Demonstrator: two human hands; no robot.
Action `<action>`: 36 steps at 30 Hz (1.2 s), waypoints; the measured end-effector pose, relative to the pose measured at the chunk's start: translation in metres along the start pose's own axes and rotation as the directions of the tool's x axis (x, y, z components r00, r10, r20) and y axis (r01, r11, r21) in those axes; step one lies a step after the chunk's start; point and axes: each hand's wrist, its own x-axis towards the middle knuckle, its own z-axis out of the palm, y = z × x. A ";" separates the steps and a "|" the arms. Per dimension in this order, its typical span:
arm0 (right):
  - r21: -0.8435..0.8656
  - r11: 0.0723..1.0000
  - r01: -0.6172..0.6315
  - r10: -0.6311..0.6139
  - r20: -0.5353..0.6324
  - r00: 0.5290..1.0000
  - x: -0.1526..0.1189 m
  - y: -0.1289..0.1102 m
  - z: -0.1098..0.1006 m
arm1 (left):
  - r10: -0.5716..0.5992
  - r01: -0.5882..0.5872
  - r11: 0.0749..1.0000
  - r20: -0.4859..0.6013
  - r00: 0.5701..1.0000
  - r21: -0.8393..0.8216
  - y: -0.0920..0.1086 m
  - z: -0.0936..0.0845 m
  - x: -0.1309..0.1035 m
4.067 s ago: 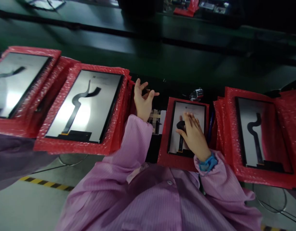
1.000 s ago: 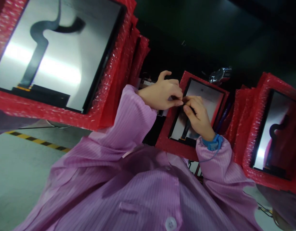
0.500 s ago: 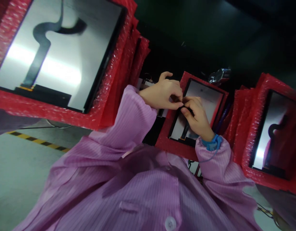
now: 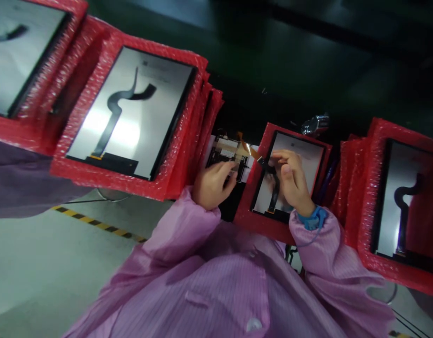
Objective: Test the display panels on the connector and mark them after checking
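Display panel (image 4: 307, 161) on red sheet (image 4: 263, 225) | my left grip (image 4: 213, 186) loosely parted, left of it | my right grip (image 4: 292, 180) by dark cable (image 4: 273, 195); whether holding, I can't tell

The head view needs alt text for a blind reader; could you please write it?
A person's right hand is over a display panel on a red sheet, near a black ribbon cable and amber strip; the left hand is loosely curled alongside. Similar panels on red wrap flank both.

A glossy dark green counter (image 4: 244, 61) reflects pale light; below, yellow-and-black striped tape (image 4: 100, 224) crosses the smooth grey-green floor (image 4: 43, 263) diagonally.
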 end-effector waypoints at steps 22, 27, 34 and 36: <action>-0.429 0.831 -0.352 0.217 -0.333 0.918 -0.065 -0.045 -0.026 | 0.079 -0.146 0.922 0.193 0.978 0.359 0.005 0.014 -0.006; -0.519 0.702 -0.488 0.370 -0.320 0.872 -0.111 -0.047 -0.016 | 0.208 -0.206 0.976 -0.013 0.978 0.073 0.033 0.029 -0.025; -0.087 0.758 -0.646 0.566 -0.405 0.718 -0.112 -0.046 -0.024 | 0.175 -0.175 0.983 0.010 0.984 -0.049 0.054 0.040 -0.037; 0.081 0.768 -0.635 0.613 -0.377 0.694 -0.109 -0.063 -0.035 | 0.164 -0.158 0.984 0.062 0.985 -0.087 0.051 0.033 -0.034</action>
